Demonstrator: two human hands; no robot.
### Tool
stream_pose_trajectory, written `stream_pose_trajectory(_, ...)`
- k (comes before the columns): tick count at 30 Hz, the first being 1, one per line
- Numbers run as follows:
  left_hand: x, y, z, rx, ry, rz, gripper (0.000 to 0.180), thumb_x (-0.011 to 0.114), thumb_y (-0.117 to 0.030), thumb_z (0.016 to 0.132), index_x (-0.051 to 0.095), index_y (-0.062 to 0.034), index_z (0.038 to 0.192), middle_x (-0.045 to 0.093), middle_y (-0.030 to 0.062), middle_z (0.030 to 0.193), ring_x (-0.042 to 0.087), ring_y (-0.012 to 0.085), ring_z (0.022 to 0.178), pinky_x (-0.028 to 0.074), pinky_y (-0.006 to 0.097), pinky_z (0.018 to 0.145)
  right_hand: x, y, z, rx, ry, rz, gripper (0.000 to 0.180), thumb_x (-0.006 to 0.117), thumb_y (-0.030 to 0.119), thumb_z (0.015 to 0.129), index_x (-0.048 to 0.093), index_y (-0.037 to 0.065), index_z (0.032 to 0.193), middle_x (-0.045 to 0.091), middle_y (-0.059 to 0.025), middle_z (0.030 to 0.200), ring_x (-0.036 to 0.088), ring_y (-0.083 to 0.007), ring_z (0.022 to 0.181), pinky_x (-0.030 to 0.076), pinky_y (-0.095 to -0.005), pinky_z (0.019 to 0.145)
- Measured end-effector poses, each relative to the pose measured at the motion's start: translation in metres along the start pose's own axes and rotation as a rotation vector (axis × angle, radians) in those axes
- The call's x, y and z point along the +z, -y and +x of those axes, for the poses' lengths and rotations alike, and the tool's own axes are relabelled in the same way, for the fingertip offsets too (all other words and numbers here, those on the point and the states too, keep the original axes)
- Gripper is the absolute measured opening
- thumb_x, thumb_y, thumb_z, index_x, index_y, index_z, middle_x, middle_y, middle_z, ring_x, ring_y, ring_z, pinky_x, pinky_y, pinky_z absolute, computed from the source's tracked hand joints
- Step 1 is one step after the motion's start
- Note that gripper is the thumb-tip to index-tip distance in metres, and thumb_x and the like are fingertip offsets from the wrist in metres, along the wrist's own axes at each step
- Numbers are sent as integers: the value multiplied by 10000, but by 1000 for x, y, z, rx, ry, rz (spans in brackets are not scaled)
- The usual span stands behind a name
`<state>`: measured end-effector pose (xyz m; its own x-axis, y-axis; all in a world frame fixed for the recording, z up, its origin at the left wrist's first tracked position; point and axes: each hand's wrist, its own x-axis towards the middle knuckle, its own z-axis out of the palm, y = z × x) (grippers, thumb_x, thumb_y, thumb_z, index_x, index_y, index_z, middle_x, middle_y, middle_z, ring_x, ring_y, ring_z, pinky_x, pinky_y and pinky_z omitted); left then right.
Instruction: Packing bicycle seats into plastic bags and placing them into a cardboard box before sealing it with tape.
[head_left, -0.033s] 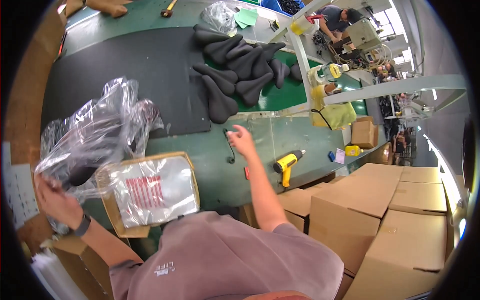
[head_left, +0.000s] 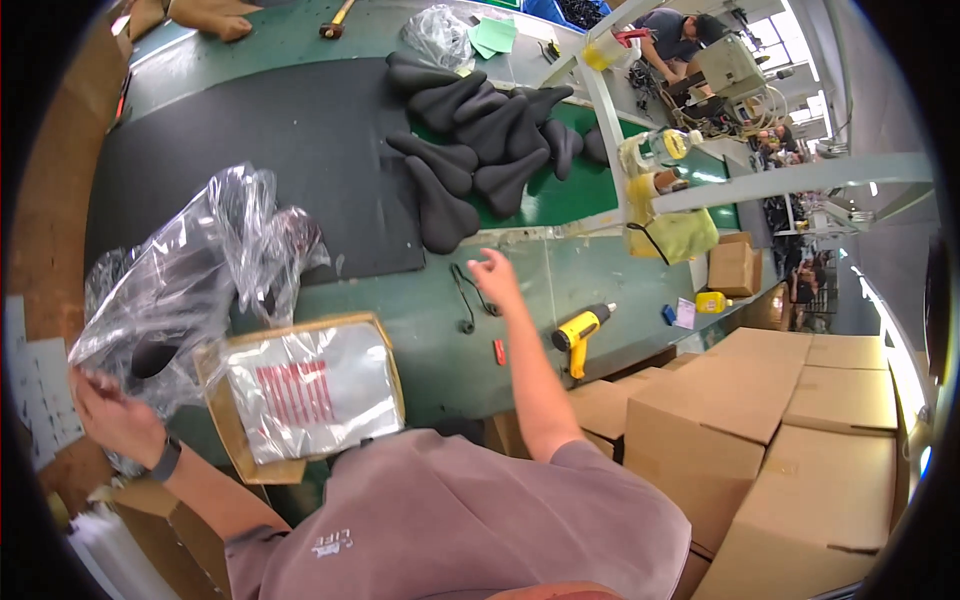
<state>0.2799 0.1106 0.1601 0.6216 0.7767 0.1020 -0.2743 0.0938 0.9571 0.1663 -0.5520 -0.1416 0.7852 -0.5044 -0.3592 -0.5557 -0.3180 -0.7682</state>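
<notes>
Clear plastic bag [head_left: 185, 270] lies bunched just beyond the left hand [head_left: 115, 410], whose fingers meet its near edge; whether they grip it, one cannot tell. Through the film a dark rounded shape [head_left: 158, 355] shows. With fingers apart and loosely bent, the right hand [head_left: 497, 280] is just beside thin black pieces [head_left: 466, 325] on the tabletop [head_left: 425, 355]. Right of that hand rests a yellow heat gun [head_left: 578, 335]; beyond it lie black saddles [head_left: 512, 182].

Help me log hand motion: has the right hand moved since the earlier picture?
Yes, slightly: the right hand has shifted to the right, judged against the black saddle nearest it in the pile.
</notes>
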Motion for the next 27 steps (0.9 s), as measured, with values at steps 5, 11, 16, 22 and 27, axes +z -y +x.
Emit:
stream_pose_trajectory(5,47,59,-14,208,13,336,408,688,-142,1120,626,37,1481,692,90,1298,646,177,1167,516,326,1018,-9,30,170,-394,-256,-326,513,828,188,920,693,7,1381,818,-173,1048,797,-369,982,624,-473,914)
stream_pose_trajectory(11,81,144,-155,63,599,557,718,713,-35,1053,398,0,1697,481,149,1707,502,278,1547,398,429,1272,121,185,278,-545,-35,-442,976,864,404,915,398,33,1687,560,-255,1615,517,-439,1512,390,-580,1276)
stream_pose_trajectory(16,89,146,-240,34,1123,639,544,792,19,948,660,-34,1474,764,135,1362,739,291,1235,590,408,1015,156,167,304,-487,-249,-857,584,895,291,874,634,134,1371,684,-134,1297,644,-374,1294,495,-590,1129)
stream_pose_trajectory(22,41,112,-261,262,1338,671,323,804,-76,965,757,-66,1285,806,134,1169,775,336,1057,625,429,881,57,225,161,-785,-198,-431,599,880,255,892,634,119,1420,704,-142,1300,680,-396,1231,580,-500,1008)
stream_pose_trajectory(27,9,105,-261,454,1514,677,309,778,-82,931,773,-96,1240,786,110,1105,756,329,1008,621,453,865,-65,175,-26,-517,-316,532,767,870,53,931,476,33,1589,691,-136,1364,699,-246,1201,568,-409,1061)
